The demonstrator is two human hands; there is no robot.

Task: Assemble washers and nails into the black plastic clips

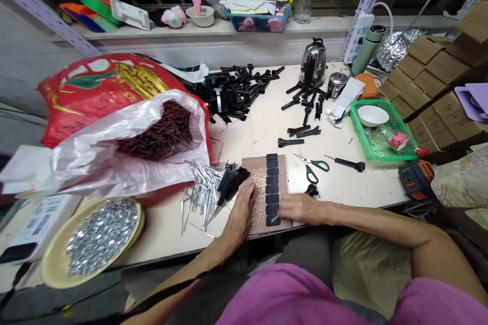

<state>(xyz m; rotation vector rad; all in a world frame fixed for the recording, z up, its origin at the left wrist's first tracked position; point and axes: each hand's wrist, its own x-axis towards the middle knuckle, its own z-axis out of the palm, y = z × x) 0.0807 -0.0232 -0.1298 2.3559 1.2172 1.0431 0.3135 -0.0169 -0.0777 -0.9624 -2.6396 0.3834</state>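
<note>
A brown board (257,190) lies before me, with a column of dark rounded pads (272,189) along its right side. My left hand (241,209) rests on the board's left edge, fingers stretched out and holding nothing. At the lowest pad, my right hand (299,208) has its fingers pinched together over the board. Something small and pale shows at its fingertips, too small to name. Left of the board lie loose silver metal rods (204,193) and a bunch of black plastic parts (231,181). Green-handled scissors (312,166) lie to the right.
A red sack (102,106) of dark rods and a yellow bowl (55,269) of shiny bits stand left. Black parts (236,89) are heaped behind. A steel kettle (313,61), green basket (362,137), cordless tool (415,180) and cardboard boxes (438,76) stand right.
</note>
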